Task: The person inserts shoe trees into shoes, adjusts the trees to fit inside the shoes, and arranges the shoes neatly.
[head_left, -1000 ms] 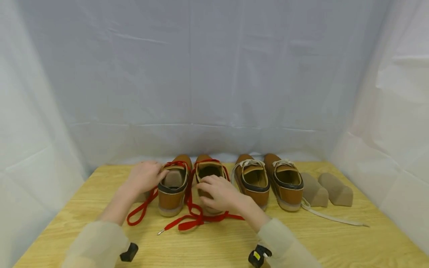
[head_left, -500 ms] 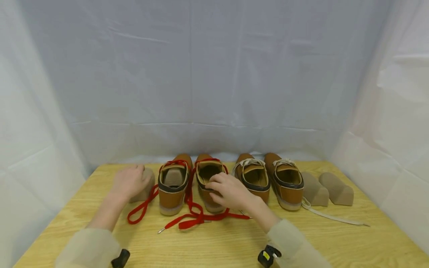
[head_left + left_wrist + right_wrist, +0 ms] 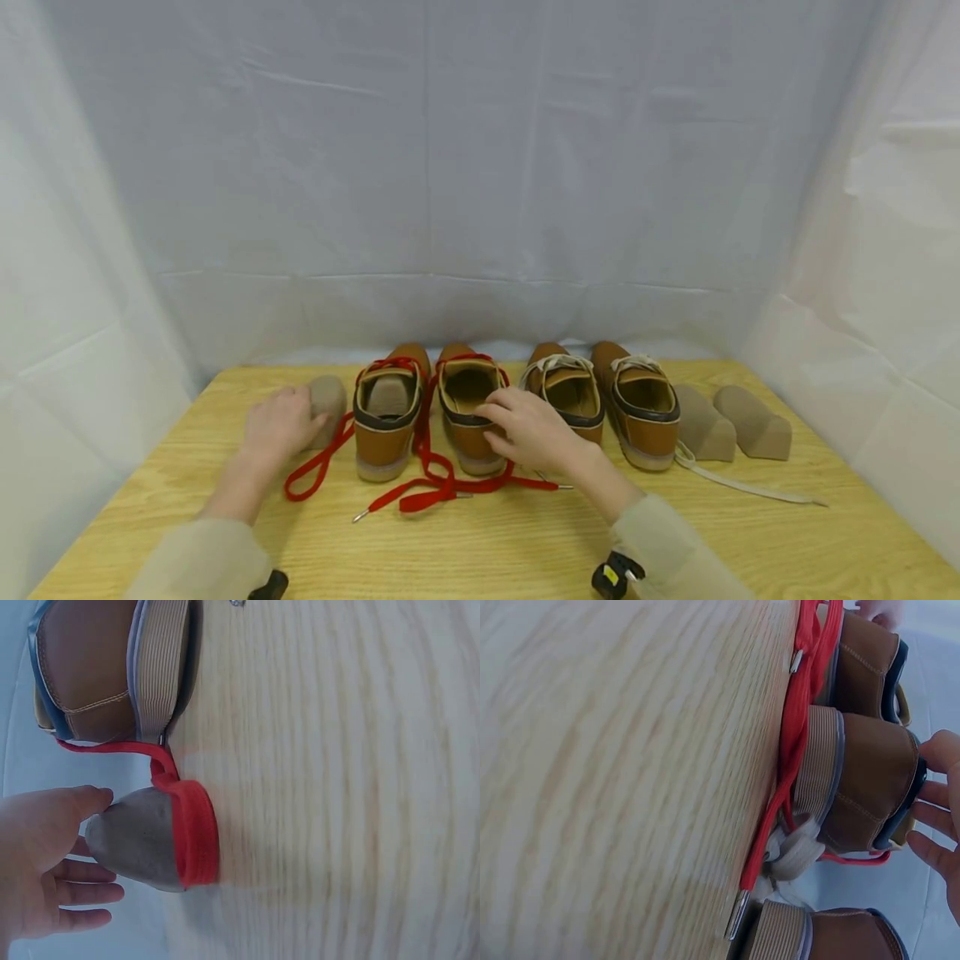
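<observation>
Head view: the left hand (image 3: 279, 425) now rests against a loose tan shoe insert (image 3: 327, 407) that stands on the wooden table (image 3: 495, 542), just left of the red-laced pair. A second ago that hand was up at the collar of the left red-laced shoe (image 3: 384, 417); half a second ago it was already swinging out toward the insert, and now its fingers lie along the insert's side. The left wrist view shows them loosely extended, thumb on the insert's rounded top, not clamped round it, and a loop of red lace (image 3: 193, 832) draped across the insert's base.

The right hand (image 3: 534, 429) has slid too: earlier it covered the heel of the right red-laced shoe (image 3: 468, 408), and now it sits at that shoe's right flank, fingers spread and relaxed on the collar rim, gripping nothing.

So the attention seems to pass from the filled left shoe, where one insert already sits, to the spare insert. The beige-laced pair (image 3: 600, 400) and two more inserts (image 3: 731, 427) to the right have not moved.
</observation>
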A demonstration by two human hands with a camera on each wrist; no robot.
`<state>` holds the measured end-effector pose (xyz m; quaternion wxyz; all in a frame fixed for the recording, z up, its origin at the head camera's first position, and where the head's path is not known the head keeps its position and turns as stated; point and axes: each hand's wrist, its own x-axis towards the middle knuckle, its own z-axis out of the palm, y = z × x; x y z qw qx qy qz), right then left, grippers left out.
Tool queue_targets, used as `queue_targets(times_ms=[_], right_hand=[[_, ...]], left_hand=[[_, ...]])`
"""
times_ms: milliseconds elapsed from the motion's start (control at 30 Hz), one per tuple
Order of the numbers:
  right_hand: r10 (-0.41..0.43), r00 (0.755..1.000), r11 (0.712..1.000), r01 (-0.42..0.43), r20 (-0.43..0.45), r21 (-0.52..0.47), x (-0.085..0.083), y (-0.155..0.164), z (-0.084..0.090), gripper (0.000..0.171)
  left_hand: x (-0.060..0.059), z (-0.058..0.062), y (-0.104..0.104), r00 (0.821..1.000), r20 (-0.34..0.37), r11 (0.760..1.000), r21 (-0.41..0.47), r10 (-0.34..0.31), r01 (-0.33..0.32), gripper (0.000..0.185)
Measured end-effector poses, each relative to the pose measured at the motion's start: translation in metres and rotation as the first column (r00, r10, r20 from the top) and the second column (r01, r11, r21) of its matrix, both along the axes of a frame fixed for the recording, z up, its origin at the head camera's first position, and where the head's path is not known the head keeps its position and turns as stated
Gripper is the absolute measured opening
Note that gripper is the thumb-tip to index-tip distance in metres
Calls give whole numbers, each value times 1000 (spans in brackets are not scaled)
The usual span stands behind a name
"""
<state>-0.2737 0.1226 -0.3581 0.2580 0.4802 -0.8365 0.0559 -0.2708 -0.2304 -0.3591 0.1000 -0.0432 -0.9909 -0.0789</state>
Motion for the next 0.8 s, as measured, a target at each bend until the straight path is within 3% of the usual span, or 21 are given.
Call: queue_targets(times_ms=[267,433,800], right_hand=[[-12,999,1000,12,32,11,-1,5,-4,29],[-16,999,1000,16,33,0,-1,8,-6,30],[-4,1000,1000,5,21,-25,0,9,-8,30]], left_hand=[[-1,-6,0,996,72,997,41,55,-58,46],[1,-3,3,992,98,996,31,76,-79,50],[0,-5,8,993,99,993,93,66,-75,45]])
